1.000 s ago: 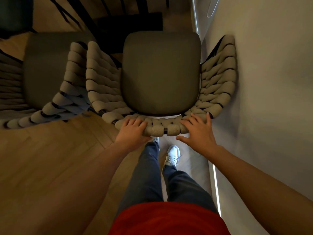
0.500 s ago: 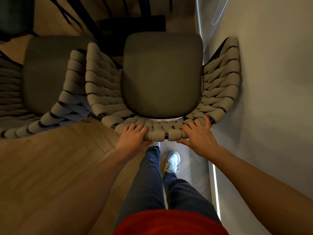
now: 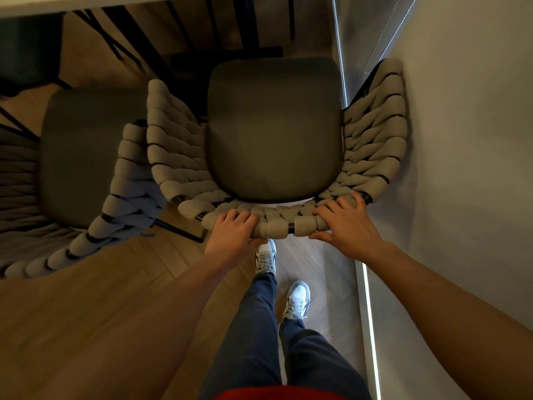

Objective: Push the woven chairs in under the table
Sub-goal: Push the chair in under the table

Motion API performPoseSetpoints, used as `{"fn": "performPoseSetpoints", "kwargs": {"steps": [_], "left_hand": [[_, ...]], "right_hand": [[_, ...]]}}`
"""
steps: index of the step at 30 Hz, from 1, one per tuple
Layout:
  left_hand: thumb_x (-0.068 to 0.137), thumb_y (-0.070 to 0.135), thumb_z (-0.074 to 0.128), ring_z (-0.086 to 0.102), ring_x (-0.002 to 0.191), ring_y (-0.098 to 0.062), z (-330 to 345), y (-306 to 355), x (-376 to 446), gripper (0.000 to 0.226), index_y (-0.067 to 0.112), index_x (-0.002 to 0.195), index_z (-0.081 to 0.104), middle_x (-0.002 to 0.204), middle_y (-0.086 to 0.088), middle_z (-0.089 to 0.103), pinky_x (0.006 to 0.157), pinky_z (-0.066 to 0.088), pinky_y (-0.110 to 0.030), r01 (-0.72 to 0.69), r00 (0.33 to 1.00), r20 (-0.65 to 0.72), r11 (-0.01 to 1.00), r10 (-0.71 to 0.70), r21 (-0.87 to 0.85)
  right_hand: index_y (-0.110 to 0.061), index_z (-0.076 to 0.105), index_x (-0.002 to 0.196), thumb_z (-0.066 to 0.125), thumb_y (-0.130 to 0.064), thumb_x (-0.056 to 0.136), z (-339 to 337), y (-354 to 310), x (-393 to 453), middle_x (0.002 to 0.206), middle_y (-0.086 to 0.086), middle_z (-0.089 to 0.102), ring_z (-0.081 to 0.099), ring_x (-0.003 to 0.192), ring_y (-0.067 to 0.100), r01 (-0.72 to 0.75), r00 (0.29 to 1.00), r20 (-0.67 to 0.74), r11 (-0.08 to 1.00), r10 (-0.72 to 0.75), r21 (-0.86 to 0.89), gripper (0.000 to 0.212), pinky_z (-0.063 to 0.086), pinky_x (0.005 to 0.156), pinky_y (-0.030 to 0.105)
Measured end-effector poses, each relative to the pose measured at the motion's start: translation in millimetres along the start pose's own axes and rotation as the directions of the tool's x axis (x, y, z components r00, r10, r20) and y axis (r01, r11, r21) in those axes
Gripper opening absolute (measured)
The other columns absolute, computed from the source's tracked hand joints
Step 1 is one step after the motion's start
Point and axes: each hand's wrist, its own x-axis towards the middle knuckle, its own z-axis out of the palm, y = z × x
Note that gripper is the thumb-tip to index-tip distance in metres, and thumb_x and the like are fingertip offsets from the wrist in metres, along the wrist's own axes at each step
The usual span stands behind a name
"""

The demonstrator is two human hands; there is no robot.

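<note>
A woven chair (image 3: 274,131) with a dark seat cushion and thick beige woven back and arms stands right below me. My left hand (image 3: 232,235) grips the top of its backrest, fingers curled over the weave. My right hand (image 3: 346,226) rests on the backrest's right part, fingers spread over the top and thumb underneath. A second woven chair (image 3: 86,157) stands to the left, its arm touching the first chair's arm. The pale table edge (image 3: 86,2) shows along the top, with dark table legs (image 3: 138,39) beneath it.
A grey wall (image 3: 467,168) runs close along the right, against the chair's right arm, with a lit strip (image 3: 370,327) at its base. My feet in white shoes (image 3: 297,301) stand on the wooden floor (image 3: 86,313) behind the chair.
The view has tilted so the table edge now shows at the top. My left foot has stepped forward under the chair's back. Both hands stay on the backrest.
</note>
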Motion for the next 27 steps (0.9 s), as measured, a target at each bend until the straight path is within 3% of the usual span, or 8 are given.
{"fn": "performPoseSetpoints", "kwargs": {"steps": [13,16,18,20,22,23,25,27], "left_hand": [[0.084,0.057,0.059,0.052,0.113,-0.026,-7,-4,26,0.056,0.019,0.125,0.058,0.119,-0.003,0.061,0.1,0.034,-0.041,0.006,1.0,0.004,0.999,-0.006,-0.051],[0.085,0.062,0.053,0.051,0.116,-0.025,-17,-7,22,0.058,0.019,0.124,0.059,0.119,-0.003,0.06,0.104,0.033,-0.043,0.075,0.989,-0.114,0.988,-0.091,-0.136],[0.088,0.056,0.055,0.05,0.115,-0.023,-31,-15,17,0.05,0.018,0.12,0.06,0.119,-0.004,0.059,0.098,0.036,-0.043,0.23,0.899,-0.3,0.927,-0.319,-0.298],[0.089,0.047,0.058,0.048,0.116,-0.026,-45,-28,15,0.045,0.013,0.118,0.058,0.121,-0.009,0.055,0.093,0.038,-0.043,0.455,0.626,-0.336,0.68,-0.703,-0.575],[0.09,0.044,0.059,0.046,0.118,-0.031,-52,-43,18,0.049,0.008,0.123,0.051,0.127,-0.013,0.049,0.095,0.04,-0.044,0.538,0.288,-0.115,0.26,-0.951,-0.802],[0.09,0.044,0.06,0.046,0.119,-0.031,-54,-50,21,0.053,0.009,0.128,0.046,0.132,-0.012,0.046,0.097,0.042,-0.045,0.517,0.199,0.049,0.062,-0.979,-0.853],[0.092,0.042,0.061,0.049,0.119,-0.029,-51,-61,30,0.063,0.014,0.141,0.034,0.134,-0.007,0.045,0.096,0.046,-0.044,0.421,0.237,0.341,-0.221,-0.909,-0.88],[0.094,0.034,0.061,0.054,0.116,-0.029,-45,-69,38,0.07,0.022,0.149,0.021,0.136,-0.004,0.047,0.09,0.052,-0.045,0.38,0.345,0.483,-0.351,-0.805,-0.856]], "right_hand": [[-0.031,0.052,0.131,0.026,-0.081,0.076,-9,19,28,0.134,-0.002,0.056,0.044,0.13,0.023,-0.017,0.994,0.112,1.0,0.018,-0.01,0.078,0.0,0.116,0.054],[-0.029,0.05,0.134,0.038,-0.086,0.073,-16,12,25,0.139,0.002,0.05,0.038,0.133,0.024,-0.112,0.993,-0.014,0.986,0.115,0.127,0.085,0.007,0.117,0.048],[-0.024,0.051,0.134,0.062,-0.068,0.077,-22,2,19,0.139,0.005,0.047,0.039,0.129,0.021,-0.216,0.908,-0.258,0.896,0.331,0.389,0.072,0.026,0.113,0.043],[-0.018,0.049,0.133,0.074,-0.043,0.079,-28,-9,19,0.136,0.006,0.047,0.043,0.124,0.018,-0.317,0.596,-0.356,0.618,0.72,0.72,0.065,0.038,0.106,0.039],[-0.016,0.039,0.141,0.077,-0.035,0.078,-34,-13,29,0.14,0.008,0.044,0.046,0.125,0.02,-0.284,0.256,0.005,0.071,0.967,0.956,0.075,0.043,0.104,0.043],[-0.017,0.033,0.145,0.078,-0.034,0.078,-35,-13,37,0.142,0.007,0.042,0.049,0.124,0.023,-0.196,0.205,0.27,-0.231,0.941,0.953,0.083,0.046,0.103,0.044],[-0.021,0.024,0.149,0.079,-0.03,0.079,-33,-11,51,0.138,0.006,0.046,0.057,0.116,0.028,-0.086,0.3,0.587,-0.592,0.751,0.801,0.09,0.052,0.095,0.048],[-0.02,0.023,0.15,0.074,-0.019,0.083,-28,-8,58,0.134,0.008,0.05,0.06,0.11,0.032,-0.125,0.374,0.644,-0.652,0.667,0.748,0.085,0.054,0.089,0.052]]}}
